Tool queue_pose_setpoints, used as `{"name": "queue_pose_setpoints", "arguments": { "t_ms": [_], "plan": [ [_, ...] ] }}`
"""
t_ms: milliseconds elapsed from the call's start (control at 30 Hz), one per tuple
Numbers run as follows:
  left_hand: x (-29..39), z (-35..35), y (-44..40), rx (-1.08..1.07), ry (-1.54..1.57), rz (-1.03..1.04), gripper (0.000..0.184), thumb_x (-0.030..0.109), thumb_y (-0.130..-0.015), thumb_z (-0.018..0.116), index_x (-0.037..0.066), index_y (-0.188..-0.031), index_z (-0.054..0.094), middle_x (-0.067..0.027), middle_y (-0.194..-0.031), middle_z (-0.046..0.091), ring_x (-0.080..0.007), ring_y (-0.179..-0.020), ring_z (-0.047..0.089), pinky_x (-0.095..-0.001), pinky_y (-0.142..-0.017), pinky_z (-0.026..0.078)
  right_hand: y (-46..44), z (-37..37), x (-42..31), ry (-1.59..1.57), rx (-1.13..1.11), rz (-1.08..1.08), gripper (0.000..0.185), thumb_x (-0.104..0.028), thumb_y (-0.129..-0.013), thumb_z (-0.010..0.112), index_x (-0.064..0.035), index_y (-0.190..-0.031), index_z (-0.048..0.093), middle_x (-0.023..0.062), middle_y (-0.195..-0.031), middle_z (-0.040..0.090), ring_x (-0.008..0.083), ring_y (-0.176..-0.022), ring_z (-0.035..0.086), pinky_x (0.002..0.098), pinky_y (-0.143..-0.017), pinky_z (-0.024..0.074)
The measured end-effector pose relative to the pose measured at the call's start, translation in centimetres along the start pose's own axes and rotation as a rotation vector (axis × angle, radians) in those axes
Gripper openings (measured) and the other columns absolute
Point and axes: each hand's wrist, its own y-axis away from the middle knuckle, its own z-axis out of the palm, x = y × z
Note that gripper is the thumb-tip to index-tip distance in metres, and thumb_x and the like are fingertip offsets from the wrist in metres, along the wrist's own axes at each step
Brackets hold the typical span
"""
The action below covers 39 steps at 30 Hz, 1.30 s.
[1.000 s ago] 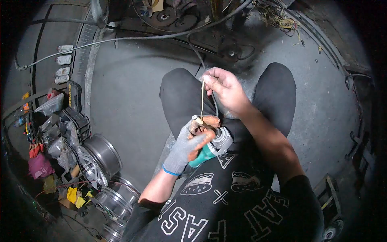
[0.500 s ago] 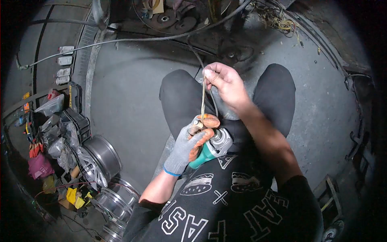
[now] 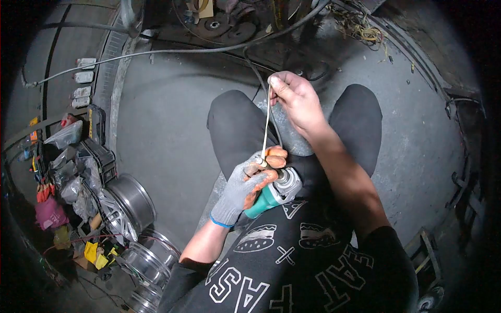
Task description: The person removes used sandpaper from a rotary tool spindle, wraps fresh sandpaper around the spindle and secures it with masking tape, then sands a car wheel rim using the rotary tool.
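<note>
A narrow pale strip (image 3: 267, 122) runs taut between my two hands above my lap. My bare right hand (image 3: 300, 101) pinches its upper end between thumb and fingers. My left hand (image 3: 242, 182), in a grey glove with orange fingertips, is closed around the lower end. A small pale round end shows at its thumb; the rest of what it grips is hidden by the fingers. Just under that hand, an angle grinder (image 3: 265, 202) with a teal body and silver head lies against my lap, its spindle end close to the gloved fingers.
Silver wheel rims (image 3: 130, 206) stand at the left, beside a black crate (image 3: 99, 154) and plastic bags. White bottles (image 3: 83, 77) line up farther back. A grey cable (image 3: 209, 50) crosses ahead, near dark discs (image 3: 240, 32). Tangled wires (image 3: 368, 34) lie at upper right.
My right hand has shifted slightly up and to the right with the strip's upper end. The gloved fingers have moved a little around the lower end. The grinder stays in place.
</note>
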Motion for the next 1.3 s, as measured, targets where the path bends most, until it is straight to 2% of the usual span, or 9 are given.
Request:
{"name": "queue_pose_setpoints", "arguments": {
  "t_ms": [67,167,300,667,800,867,1000,1133,1300],
  "plan": [
    [-0.8,-0.7,0.3,0.058,0.000,-0.050,0.039,-0.003,-0.080,0.061,-0.006,-0.118,0.053,-0.0053,-0.089,0.057,-0.0082,-0.076,0.056,-0.0168,-0.069,0.046,-0.1,0.0,-0.5,-0.018,0.042,0.009,0.018,-0.018,-0.094,0.057,0.0001,-0.098,0.058,0.0031,-0.080,0.057,0.0110,-0.073,0.054,0.0254,-0.068,0.0450],
    [-0.9,0.7,-0.3,0.158,-0.085,0.119,0.032,0.000,-0.075,0.072,-0.003,-0.103,0.058,-0.0117,-0.095,0.063,-0.0161,-0.085,0.062,-0.0262,-0.077,0.050,-0.2,-0.3,-0.9,-0.010,0.043,0.017,0.017,-0.017,-0.095,0.056,-0.0003,-0.098,0.058,0.0035,-0.080,0.057,0.0114,-0.074,0.054,0.0263,-0.069,0.0450],
    [-1.5,0.0,-0.7,0.108,-0.016,0.190,0.025,0.000,-0.075,0.071,-0.003,-0.097,0.057,-0.0145,-0.094,0.064,-0.0189,-0.085,0.062,-0.0276,-0.079,0.050,-0.4,-0.5,-0.7,-0.010,0.069,0.017,0.016,-0.016,-0.095,0.055,-0.0006,-0.098,0.058,0.0043,-0.081,0.057,0.0121,-0.074,0.053,0.0269,-0.069,0.0449],
    [0.0,0.0,0.0,-0.015,-0.148,0.017,0.041,0.001,-0.076,0.070,-0.005,-0.114,0.057,-0.0090,-0.102,0.061,-0.0099,-0.081,0.059,-0.0198,-0.078,0.046,-0.6,-0.9,0.1,-0.220,0.109,0.073,0.017,-0.018,-0.095,0.056,-0.0021,-0.091,0.061,0.0037,-0.078,0.057,0.0126,-0.071,0.052,0.0275,-0.066,0.0443],
    [-1.1,0.0,-0.4,0.150,-0.094,0.102,0.030,-0.001,-0.075,0.071,-0.005,-0.103,0.062,-0.0117,-0.095,0.064,-0.0146,-0.085,0.061,-0.0259,-0.080,0.049,-0.6,-1.2,0.4,-0.296,0.130,0.046,0.016,-0.018,-0.095,0.056,-0.0025,-0.091,0.061,0.0040,-0.078,0.057,0.0134,-0.071,0.052,0.0279,-0.066,0.0442],
    [-1.2,-0.3,-0.3,0.100,-0.036,0.124,0.031,-0.005,-0.074,0.069,-0.003,-0.103,0.057,-0.0167,-0.105,0.062,-0.0214,-0.092,0.063,-0.0291,-0.084,0.051,-0.7,-1.5,0.8,-0.301,0.145,0.074,0.016,-0.018,-0.094,0.057,-0.0026,-0.091,0.061,0.0041,-0.078,0.057,0.0136,-0.071,0.052,0.0280,-0.066,0.0441],
    [-0.6,0.0,-0.4,-0.026,-0.083,0.189,0.030,0.001,-0.079,0.065,-0.006,-0.107,0.060,-0.0119,-0.102,0.064,-0.0126,-0.084,0.060,-0.0245,-0.080,0.048,-1.1,-1.6,1.9,-0.328,0.173,0.121,0.015,-0.017,-0.094,0.057,-0.0023,-0.091,0.061,0.0048,-0.078,0.058,0.0147,-0.071,0.052,0.0290,-0.066,0.0441],
    [-0.4,-0.1,-0.2,0.036,-0.131,0.030,0.030,0.002,-0.079,0.066,-0.006,-0.107,0.060,-0.0083,-0.101,0.063,-0.0090,-0.077,0.058,-0.0203,-0.076,0.046,-1.3,-2.3,2.2,-0.340,0.170,0.143,0.015,-0.016,-0.095,0.055,-0.0016,-0.092,0.059,0.0051,-0.079,0.057,0.0161,-0.074,0.054,0.0293,-0.068,0.0448],
    [-0.9,0.3,-0.3,0.192,-0.090,0.041,0.032,-0.003,-0.074,0.071,-0.005,-0.104,0.060,-0.0080,-0.099,0.063,-0.0127,-0.084,0.060,-0.0242,-0.080,0.048,-1.3,-2.7,1.9,-0.392,0.174,0.119,0.015,-0.017,-0.095,0.055,-0.0019,-0.092,0.059,0.0059,-0.081,0.057,0.0170,-0.075,0.054,0.0312,-0.068,0.0455]
  ]
}}
